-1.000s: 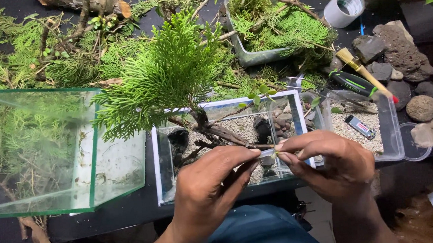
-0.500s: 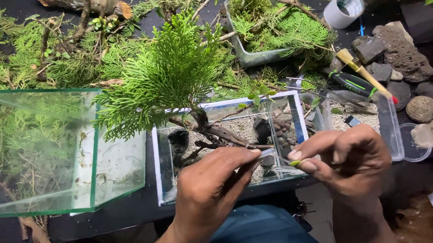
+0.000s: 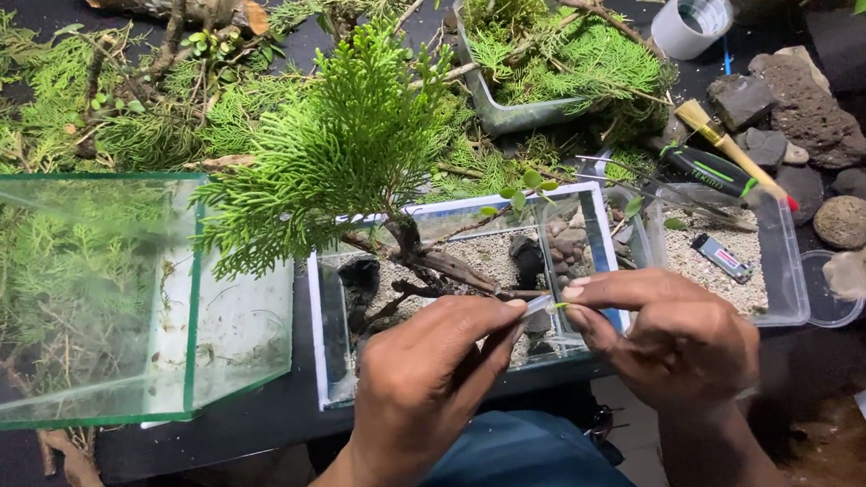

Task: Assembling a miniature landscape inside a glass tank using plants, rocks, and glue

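Hands meet over the front edge of the small glass tank (image 3: 462, 302), which stands on the dark counter (image 3: 214, 437). Left hand (image 3: 431, 369) pinched shut, thumb and forefinger on one end of a thin pale sprig (image 3: 545, 307); right hand (image 3: 674, 334) pinched on the other end, remaining fingers curled. Sprig sits just above the tank's front wall. Inside the tank: sand, dark stones, a twisted branch carrying a green conifer tuft (image 3: 347, 148). Left of the tank, a bigger glass box (image 3: 86, 295). Right of the tank, a clear plastic tray (image 3: 780, 262) with sand, a brush (image 3: 723, 146) lying over it, rocks (image 3: 804, 90) beyond. Behind the tank, loose green cuttings.
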